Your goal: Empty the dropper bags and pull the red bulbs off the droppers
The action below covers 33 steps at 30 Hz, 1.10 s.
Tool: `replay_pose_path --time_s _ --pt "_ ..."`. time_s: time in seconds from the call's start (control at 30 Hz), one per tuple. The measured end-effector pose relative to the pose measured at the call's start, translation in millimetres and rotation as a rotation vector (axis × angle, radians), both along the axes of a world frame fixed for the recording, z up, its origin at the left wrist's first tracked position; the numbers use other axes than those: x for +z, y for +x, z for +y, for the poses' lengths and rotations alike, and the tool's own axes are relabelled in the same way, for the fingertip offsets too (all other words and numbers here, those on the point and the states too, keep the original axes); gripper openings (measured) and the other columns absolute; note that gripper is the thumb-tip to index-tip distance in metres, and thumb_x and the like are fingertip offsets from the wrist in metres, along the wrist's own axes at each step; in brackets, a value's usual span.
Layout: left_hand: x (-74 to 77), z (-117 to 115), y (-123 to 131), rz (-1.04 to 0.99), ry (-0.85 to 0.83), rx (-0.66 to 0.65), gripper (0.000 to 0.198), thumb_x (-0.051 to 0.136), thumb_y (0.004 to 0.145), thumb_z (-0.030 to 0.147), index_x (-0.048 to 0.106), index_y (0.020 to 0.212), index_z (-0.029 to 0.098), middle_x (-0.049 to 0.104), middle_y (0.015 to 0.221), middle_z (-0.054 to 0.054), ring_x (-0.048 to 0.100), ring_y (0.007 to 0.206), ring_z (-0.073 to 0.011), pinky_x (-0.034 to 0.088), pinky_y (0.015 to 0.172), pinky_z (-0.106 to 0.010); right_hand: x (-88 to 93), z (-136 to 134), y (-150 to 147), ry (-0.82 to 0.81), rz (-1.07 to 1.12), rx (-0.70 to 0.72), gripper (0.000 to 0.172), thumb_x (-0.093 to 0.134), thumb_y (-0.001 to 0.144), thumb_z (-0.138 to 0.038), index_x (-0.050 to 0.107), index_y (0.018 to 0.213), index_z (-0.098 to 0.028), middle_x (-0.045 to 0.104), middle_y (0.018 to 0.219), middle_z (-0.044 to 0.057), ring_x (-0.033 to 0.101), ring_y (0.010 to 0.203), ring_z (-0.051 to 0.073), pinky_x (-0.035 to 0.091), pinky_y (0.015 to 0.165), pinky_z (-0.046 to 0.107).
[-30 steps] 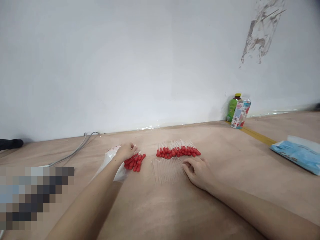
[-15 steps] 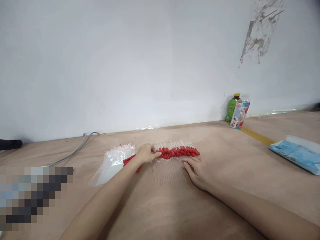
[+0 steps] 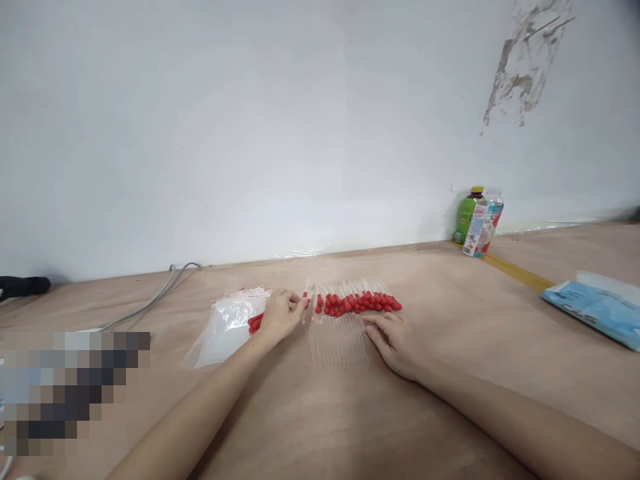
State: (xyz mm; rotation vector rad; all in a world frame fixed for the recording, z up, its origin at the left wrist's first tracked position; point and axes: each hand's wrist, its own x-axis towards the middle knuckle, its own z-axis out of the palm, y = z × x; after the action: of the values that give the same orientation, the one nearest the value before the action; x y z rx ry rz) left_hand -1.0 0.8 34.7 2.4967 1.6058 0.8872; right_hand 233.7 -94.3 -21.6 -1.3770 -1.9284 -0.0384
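Note:
A row of glass droppers with red rubber bulbs lies across the middle of the table, thin clear tubes pointing away from me. Nearer to me lies a band of more clear tubes. My left hand is at the row's left end, thumb and fingers pinched on a single dropper, its tube pointing up and away. More red bulbs show partly hidden behind this hand. My right hand rests on the table at the right side of the clear tubes, fingers loosely bent and apart, holding nothing visible.
A clear zip bag lies left of my left hand. Grey cables run near the wall. At the right stand a green bottle and a printed carton; a blue packet lies farther right. A pixelated patch covers the lower left.
My left hand has shifted slightly left, drawing a dropper away from the row's left end and opening gaps between bulbs there. My right hand has stayed in place.

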Motion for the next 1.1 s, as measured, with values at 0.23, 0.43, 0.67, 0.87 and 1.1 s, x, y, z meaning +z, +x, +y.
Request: replay_pose_path --time_s 0.23,0.43,0.67,0.87,1.1 --pt "-18.3 -50 -21 -0.142 0.189 -0.192 0.016 0.044 0.084 0.028 0.054 0.076 0.017 0.054 0.080 -0.004 0.050 0.080 -0.0177 0.041 0.074 -0.032 -2.6 4 0 -0.051 0.062 0.030 0.029 0.035 0.087 -0.027 0.057 0.103 -0.017 0.063 0.102 0.008 0.056 0.096 0.021 0.042 0.084 0.040" --pt "-33.4 -67 -15 -0.036 0.257 -0.426 0.008 0.048 0.081 0.023 0.055 0.082 0.018 0.054 0.085 -0.005 0.050 0.081 -0.0176 0.041 0.075 -0.033 -4.3 5 5 -0.036 0.195 0.043 0.037 0.032 0.089 -0.030 0.043 0.122 -0.016 0.059 0.111 0.010 0.053 0.103 0.021 0.041 0.090 0.041" --pt "-40.4 -65 -15 0.020 0.326 -0.477 0.008 0.051 0.081 0.022 0.055 0.086 0.018 0.054 0.085 -0.005 0.050 0.078 -0.0171 0.040 0.071 -0.032 5.4 -1 5 0.182 -0.047 0.203 0.035 0.049 0.083 -0.033 0.051 0.116 -0.023 0.051 0.121 0.010 0.045 0.111 0.023 0.038 0.091 0.043" --pt "-38.5 -69 -10 -0.019 0.380 -0.485 0.008 0.050 0.081 0.021 0.055 0.087 0.018 0.057 0.085 -0.006 0.053 0.079 -0.0172 0.042 0.074 -0.034 1.3 1 -4 0.322 -0.155 0.276 0.013 0.053 0.082 -0.027 0.063 0.090 -0.024 0.062 0.102 0.005 0.050 0.101 0.021 0.035 0.089 0.043" --pt "-39.4 -69 1 0.012 0.360 -0.628 0.022 0.054 0.082 0.023 0.055 0.103 0.018 0.061 0.101 -0.008 0.052 0.101 -0.0210 0.042 0.088 -0.038 5.7 -5 -10 0.335 -0.180 0.322 0.013 0.055 0.081 -0.027 0.063 0.091 -0.026 0.064 0.096 0.002 0.051 0.098 0.019 0.033 0.090 0.041"
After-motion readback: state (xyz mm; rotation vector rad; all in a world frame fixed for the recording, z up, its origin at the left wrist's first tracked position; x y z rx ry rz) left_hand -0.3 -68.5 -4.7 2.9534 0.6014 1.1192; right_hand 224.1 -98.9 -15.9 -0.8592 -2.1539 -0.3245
